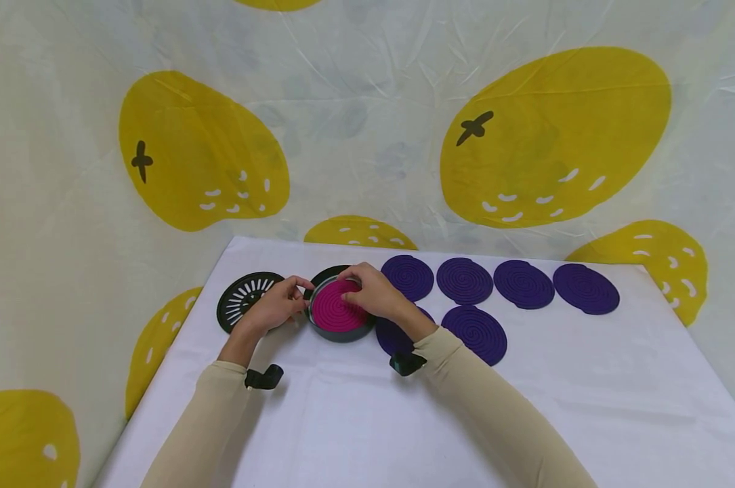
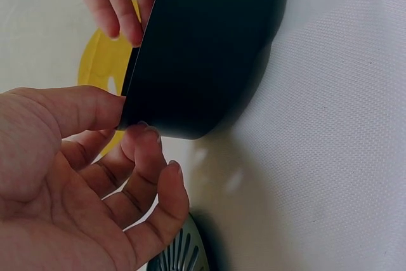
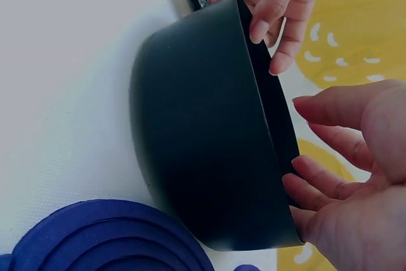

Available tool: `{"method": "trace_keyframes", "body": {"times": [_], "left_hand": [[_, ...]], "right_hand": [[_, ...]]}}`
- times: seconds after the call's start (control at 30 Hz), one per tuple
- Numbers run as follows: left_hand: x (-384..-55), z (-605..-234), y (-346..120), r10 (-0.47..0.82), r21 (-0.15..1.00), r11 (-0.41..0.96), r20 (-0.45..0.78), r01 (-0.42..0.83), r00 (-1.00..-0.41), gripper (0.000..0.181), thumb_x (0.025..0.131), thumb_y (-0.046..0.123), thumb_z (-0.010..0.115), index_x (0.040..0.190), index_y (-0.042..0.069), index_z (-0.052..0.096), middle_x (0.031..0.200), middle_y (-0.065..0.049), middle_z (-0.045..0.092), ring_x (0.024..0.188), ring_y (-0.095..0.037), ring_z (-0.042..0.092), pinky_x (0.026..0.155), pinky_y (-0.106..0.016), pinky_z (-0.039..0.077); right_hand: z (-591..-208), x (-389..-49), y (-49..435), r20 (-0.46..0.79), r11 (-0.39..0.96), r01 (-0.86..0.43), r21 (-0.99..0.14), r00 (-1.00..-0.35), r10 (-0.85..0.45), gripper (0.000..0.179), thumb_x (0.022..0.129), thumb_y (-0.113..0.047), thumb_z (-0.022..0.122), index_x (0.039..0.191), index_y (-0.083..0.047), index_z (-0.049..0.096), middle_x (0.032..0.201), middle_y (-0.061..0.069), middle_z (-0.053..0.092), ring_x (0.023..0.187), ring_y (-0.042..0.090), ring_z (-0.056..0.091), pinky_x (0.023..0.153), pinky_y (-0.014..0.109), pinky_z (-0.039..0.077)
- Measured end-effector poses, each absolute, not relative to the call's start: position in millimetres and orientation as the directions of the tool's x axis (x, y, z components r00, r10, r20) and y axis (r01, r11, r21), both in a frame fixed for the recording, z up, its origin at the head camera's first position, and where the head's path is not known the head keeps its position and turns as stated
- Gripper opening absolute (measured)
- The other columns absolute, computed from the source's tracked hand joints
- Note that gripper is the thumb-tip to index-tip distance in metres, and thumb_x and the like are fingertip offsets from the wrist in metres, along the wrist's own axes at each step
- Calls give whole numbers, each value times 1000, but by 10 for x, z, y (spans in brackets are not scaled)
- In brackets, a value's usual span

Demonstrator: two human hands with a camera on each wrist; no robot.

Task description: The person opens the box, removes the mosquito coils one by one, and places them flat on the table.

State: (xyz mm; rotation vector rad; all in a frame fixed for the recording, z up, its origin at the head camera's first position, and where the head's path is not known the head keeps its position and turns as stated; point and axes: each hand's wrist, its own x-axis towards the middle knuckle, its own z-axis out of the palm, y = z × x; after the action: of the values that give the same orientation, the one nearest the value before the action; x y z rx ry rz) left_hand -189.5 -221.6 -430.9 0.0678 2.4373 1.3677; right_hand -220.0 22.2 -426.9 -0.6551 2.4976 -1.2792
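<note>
A round dark holder [image 1: 341, 336] stands on the white table with a pink spiral coaster [image 1: 337, 308] inside it. My left hand [image 1: 277, 305] pinches the holder's rim at its left side; the left wrist view shows the thumb [image 2: 95, 107] on the edge and a fingertip against the outer wall. Over the holder's right side reaches my right hand [image 1: 376, 290], with fingers at the far rim and the thumb above the pink coaster. In the right wrist view those fingers [image 3: 317, 185] touch the rim, with thumb and fingers apart. The holder's wall hides the coaster in both wrist views.
Left of the holder lies a black slotted disc [image 1: 236, 305], partly behind the left hand. To the right, several purple spiral coasters [image 1: 465, 281] lie in two rows; one purple coaster [image 1: 394, 337] is partly under the right forearm. A fruit-patterned cloth [image 1: 367, 135] hangs behind the table.
</note>
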Motion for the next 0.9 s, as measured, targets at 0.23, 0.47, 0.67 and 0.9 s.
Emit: {"method": "trace_keyframes", "body": {"times": [0.23,0.47,0.67,0.9], "left_hand": [[-1909,-4317,-2230,203,834,538,-273,-126,-940,34,98,6,61,132,7,56,87,-7,52,77,-30,57,65,-39,51],[-1909,-4319,-2221,204,836,533,-276,-130,-939,34,98,5,61,131,7,57,86,-7,53,77,-30,57,65,-39,50],[-1907,-4304,-2207,204,836,534,-272,-126,-940,33,97,5,62,130,7,58,85,-7,53,77,-31,58,64,-39,50],[-1901,-4294,-2211,206,837,533,-270,-123,-941,33,97,4,62,129,8,58,85,-7,53,78,-33,58,64,-40,51]], "right_hand": [[-4261,-2200,218,-5,510,-296,-808,-862,-507,37,91,-6,73,128,-2,66,132,16,58,125,31,54,108,45,44],[-4294,-2218,226,-23,508,-258,-822,-875,-483,34,92,-5,72,126,-4,67,133,14,58,127,30,55,108,44,45],[-4295,-2245,238,-41,444,-170,-880,-903,-427,38,92,0,70,129,-4,65,135,15,60,127,29,59,105,40,49],[-4269,-2256,257,-74,405,-112,-907,-907,-415,43,91,4,69,132,-7,63,135,11,64,124,26,62,96,35,55]]}}
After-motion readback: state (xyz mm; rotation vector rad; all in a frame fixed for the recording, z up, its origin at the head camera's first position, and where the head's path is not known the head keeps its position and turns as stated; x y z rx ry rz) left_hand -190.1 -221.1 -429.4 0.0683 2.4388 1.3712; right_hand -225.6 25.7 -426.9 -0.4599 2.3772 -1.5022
